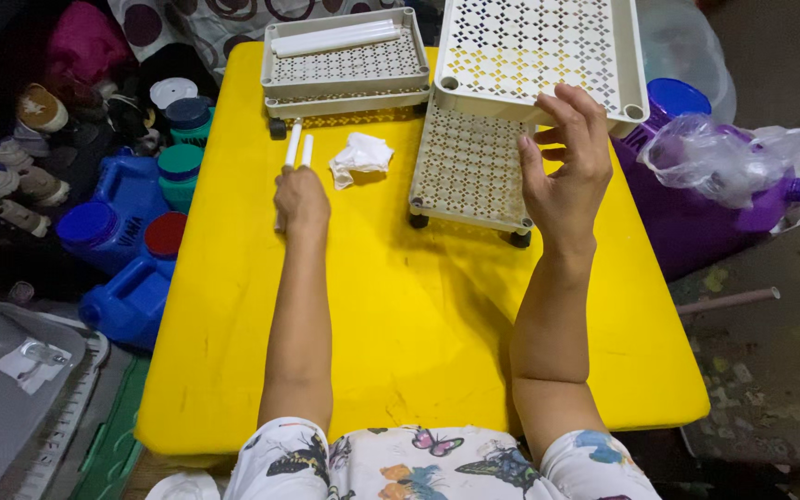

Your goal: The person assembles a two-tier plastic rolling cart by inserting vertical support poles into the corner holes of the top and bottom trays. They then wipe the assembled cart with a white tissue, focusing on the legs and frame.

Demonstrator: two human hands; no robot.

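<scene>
My left hand [301,198] is closed around two white plastic tubes [299,146] that stick out toward the far side of the yellow table [418,315]. My right hand [568,157] is raised with fingers spread, just beside the corner of a white perforated shelf tray [539,51] that stands tilted over a lower tray on small black wheels [467,167]; it holds nothing. A crumpled white paper [360,156] lies between the two hands.
Two more stacked perforated trays [344,65] with white tubes inside sit at the table's far edge. Blue jugs [127,250] and teal-capped containers crowd the floor at left. A purple container [687,213] with a clear plastic bag stands at right.
</scene>
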